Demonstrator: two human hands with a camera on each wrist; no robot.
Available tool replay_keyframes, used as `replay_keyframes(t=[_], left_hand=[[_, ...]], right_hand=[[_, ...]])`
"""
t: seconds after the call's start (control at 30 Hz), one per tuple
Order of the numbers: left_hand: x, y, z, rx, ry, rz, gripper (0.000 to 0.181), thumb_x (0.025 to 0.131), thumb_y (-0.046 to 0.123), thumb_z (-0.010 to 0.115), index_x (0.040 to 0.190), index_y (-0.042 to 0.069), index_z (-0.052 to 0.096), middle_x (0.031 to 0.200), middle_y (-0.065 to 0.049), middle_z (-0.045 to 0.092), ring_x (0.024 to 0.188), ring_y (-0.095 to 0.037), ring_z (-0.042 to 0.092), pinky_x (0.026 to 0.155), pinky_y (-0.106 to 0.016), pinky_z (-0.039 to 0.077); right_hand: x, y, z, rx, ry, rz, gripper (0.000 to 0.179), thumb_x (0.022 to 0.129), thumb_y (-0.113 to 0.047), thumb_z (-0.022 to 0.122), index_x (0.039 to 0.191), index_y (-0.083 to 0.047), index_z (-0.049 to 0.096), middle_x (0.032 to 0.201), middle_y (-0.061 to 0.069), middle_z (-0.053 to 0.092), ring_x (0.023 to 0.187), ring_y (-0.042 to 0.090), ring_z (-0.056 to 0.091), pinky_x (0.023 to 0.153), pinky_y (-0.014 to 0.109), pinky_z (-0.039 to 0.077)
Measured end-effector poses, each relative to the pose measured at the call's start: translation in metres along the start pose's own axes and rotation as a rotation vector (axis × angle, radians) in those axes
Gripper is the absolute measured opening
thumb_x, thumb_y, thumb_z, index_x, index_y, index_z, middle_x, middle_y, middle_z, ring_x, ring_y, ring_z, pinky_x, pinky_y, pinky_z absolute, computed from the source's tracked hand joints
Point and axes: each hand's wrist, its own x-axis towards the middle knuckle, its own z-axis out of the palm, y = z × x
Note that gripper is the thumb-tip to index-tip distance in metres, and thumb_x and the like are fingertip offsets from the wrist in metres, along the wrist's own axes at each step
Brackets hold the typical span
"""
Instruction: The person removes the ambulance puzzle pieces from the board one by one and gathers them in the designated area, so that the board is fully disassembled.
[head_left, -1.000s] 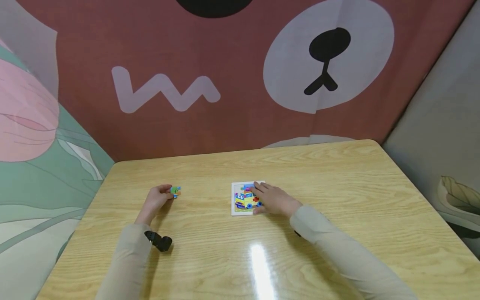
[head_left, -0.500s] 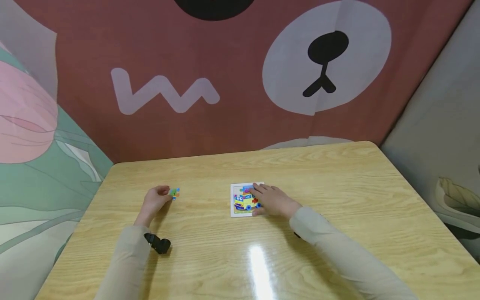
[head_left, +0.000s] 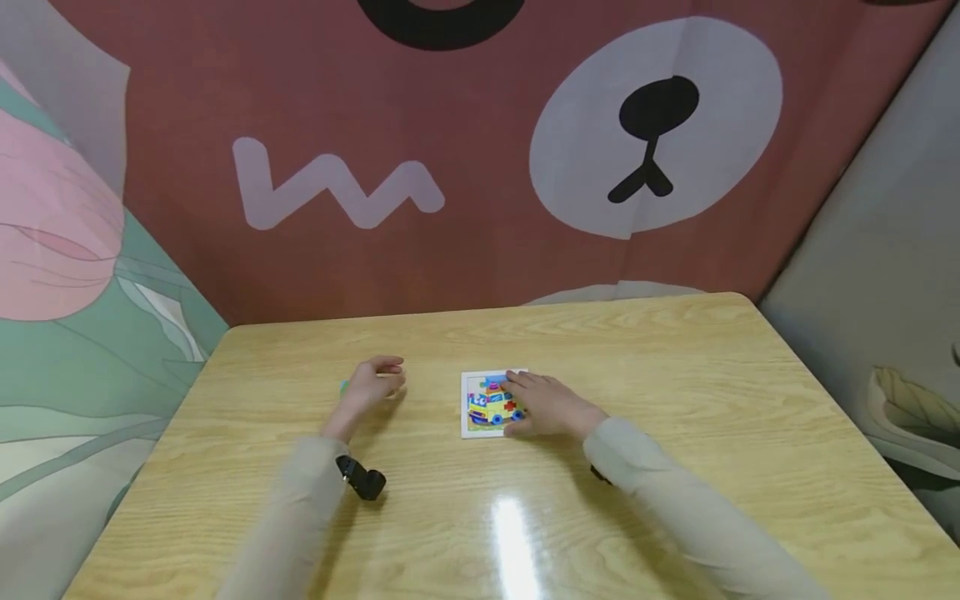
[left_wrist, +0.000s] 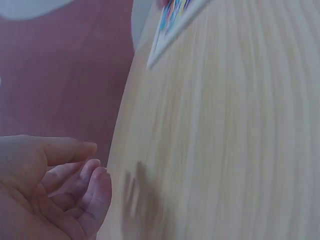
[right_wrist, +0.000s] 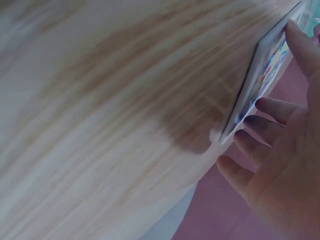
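In the head view a small white-framed jigsaw puzzle (head_left: pixel 487 433) with a yellow ambulance picture lies on the table. My right hand (head_left: pixel 551 404) rests over its right side, fingers stretched out and thumb at the near edge; its palm hides part of the picture. Seen from the right wrist, the fingers (right_wrist: pixel 270 131) lie across the frame (right_wrist: pixel 250 75). To the left of the puzzle, my left hand (head_left: pixel 367 387) hovers with loosely bent fingers and nothing in them. A green-blue puzzle piece (head_left: pixel 343 387) peeks out behind that hand, mostly hidden.
The wooden table (head_left: pixel 675 358) meets a wall covering (head_left: pixel 337 267) with a cartoon bear at its far edge. A black wrist camera (head_left: pixel 362 478) is strapped to the left forearm. Bright glare (head_left: pixel 513 533) lies on the near tabletop.
My left hand has let go of the green-blue puzzle piece and moved right, towards the puzzle, leaving the piece on the table. My right hand stays on the puzzle.
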Motion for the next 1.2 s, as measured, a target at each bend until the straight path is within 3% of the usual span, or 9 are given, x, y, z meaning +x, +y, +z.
replay_keyframes(t=[0.3, 0.5, 0.77, 0.97, 1.2], left_hand=[[0.007, 0.023, 0.048, 0.019, -0.085, 0.089, 0.036, 0.091, 0.003, 0.057, 0.125, -0.005, 0.056, 0.117, -0.023, 0.061, 0.105, -0.032, 0.063, 0.076, -0.027, 0.052], [0.007, 0.034, 0.071, 0.074, -0.129, 0.086, 0.035, 0.088, 0.002, 0.060, 0.123, -0.002, 0.059, 0.117, -0.019, 0.063, 0.108, -0.031, 0.060, 0.076, -0.029, 0.052], [0.011, 0.045, 0.087, 0.133, -0.180, 0.082, 0.035, 0.088, 0.005, 0.063, 0.123, 0.000, 0.059, 0.119, -0.016, 0.063, 0.112, -0.027, 0.058, 0.097, -0.039, 0.048], [0.016, 0.052, 0.093, 0.211, -0.223, 0.099, 0.039, 0.085, 0.006, 0.069, 0.122, -0.001, 0.059, 0.116, -0.015, 0.063, 0.107, -0.025, 0.058, 0.096, -0.039, 0.048], [0.018, 0.055, 0.099, 0.295, -0.208, 0.101, 0.041, 0.083, 0.007, 0.072, 0.121, 0.000, 0.060, 0.110, -0.013, 0.063, 0.097, -0.021, 0.057, 0.089, -0.035, 0.050]], right_hand=[[-0.003, 0.018, 0.000, 0.019, 0.028, 0.009, 0.084, 0.090, -0.050, 0.059, 0.150, -0.003, 0.024, 0.159, 0.017, 0.018, 0.147, 0.035, 0.018, 0.119, 0.050, 0.018], [-0.003, 0.022, 0.000, 0.016, 0.017, 0.009, 0.086, 0.089, -0.053, 0.058, 0.150, -0.002, 0.024, 0.159, 0.017, 0.017, 0.147, 0.036, 0.015, 0.119, 0.053, 0.016], [-0.001, 0.023, 0.001, 0.008, -0.012, 0.020, 0.086, 0.090, -0.053, 0.055, 0.151, -0.003, 0.022, 0.159, 0.017, 0.015, 0.147, 0.036, 0.016, 0.119, 0.053, 0.015], [-0.001, 0.022, -0.001, -0.016, 0.000, 0.001, 0.083, 0.090, -0.051, 0.056, 0.151, -0.004, 0.023, 0.158, 0.020, 0.017, 0.146, 0.037, 0.018, 0.118, 0.053, 0.017], [-0.003, 0.018, -0.001, -0.043, 0.002, -0.008, 0.080, 0.091, -0.049, 0.055, 0.151, -0.006, 0.026, 0.158, 0.020, 0.018, 0.146, 0.037, 0.019, 0.118, 0.053, 0.018]])
